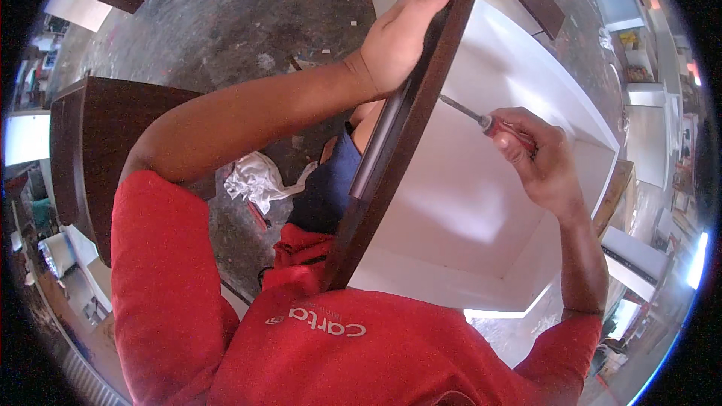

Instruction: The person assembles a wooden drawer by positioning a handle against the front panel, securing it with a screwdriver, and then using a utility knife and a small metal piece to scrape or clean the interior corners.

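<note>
"Scuffed grey floor (226,26) in this workshop, a white cloth (258,180) lying left. How far along?"

"The white box (470,188) stands on the right, its dark panel (387,180) already against it, a handle (380,144) along the panel's left face."

"And the hands?"

"The right hand (543,156) grips a screwdriver (511,135), tip by the panel's inner side. The left hand (398,37) braces the panel's far end; whether it clasps, I can't tell."

"Finished?"

"The screwdriver work looks unfinished; I can't see any screws."

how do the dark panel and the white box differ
The dark panel is a flat brown slab; the white box is hollow with raised sides. The left hand touches the dark panel; the right hand holds a screwdriver in front of the white box. They appear joined.
</note>
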Demonstrator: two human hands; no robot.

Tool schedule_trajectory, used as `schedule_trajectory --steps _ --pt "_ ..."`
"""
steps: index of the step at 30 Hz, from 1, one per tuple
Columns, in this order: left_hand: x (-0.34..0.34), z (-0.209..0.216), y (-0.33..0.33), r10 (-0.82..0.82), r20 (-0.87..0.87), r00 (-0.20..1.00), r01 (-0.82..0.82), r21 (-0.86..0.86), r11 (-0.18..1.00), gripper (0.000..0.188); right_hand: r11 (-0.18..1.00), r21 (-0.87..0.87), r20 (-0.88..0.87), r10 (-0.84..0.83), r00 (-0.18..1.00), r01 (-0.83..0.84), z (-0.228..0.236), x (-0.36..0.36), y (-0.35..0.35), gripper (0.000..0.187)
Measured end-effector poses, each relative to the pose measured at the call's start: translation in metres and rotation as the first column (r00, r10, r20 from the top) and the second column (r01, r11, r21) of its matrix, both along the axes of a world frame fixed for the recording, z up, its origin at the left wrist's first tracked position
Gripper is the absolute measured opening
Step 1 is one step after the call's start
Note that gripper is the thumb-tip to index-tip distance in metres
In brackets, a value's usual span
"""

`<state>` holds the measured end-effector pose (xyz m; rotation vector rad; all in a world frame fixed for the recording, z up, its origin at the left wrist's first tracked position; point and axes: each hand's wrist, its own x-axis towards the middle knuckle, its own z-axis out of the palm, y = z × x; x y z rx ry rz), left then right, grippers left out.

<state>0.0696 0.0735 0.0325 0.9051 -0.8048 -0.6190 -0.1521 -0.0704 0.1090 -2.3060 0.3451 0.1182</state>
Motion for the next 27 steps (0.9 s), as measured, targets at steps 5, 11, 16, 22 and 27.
schedule_trajectory --steps 5,11,16,22,27 --pt "0.000 0.002 0.001 0.065 0.067 0.996 -0.064 -0.014 0.998 0.062 0.997 0.068 -0.090 -0.036 0.995 0.042 0.006 -0.001 0.001 0.039" --pt "0.002 0.002 -0.002 0.037 0.135 0.990 -0.038 0.004 0.999 0.064 0.875 -0.474 0.218 0.223 0.950 -0.096 -0.012 -0.015 0.001 0.041" --pt "0.000 0.006 0.001 0.171 0.216 0.961 -0.167 -0.036 0.985 0.062 0.691 -0.721 0.239 0.318 0.918 -0.052 -0.031 -0.015 0.001 0.047" --pt "0.001 0.004 0.005 0.128 0.116 0.985 -0.132 0.026 0.991 0.058 0.841 -0.538 0.190 0.190 0.963 -0.060 -0.014 -0.005 0.011 0.044" --pt "-0.005 0.008 0.008 0.103 0.047 0.994 -0.106 0.079 0.991 0.053 0.947 -0.317 0.121 0.083 0.989 -0.041 -0.005 -0.001 0.014 0.037"
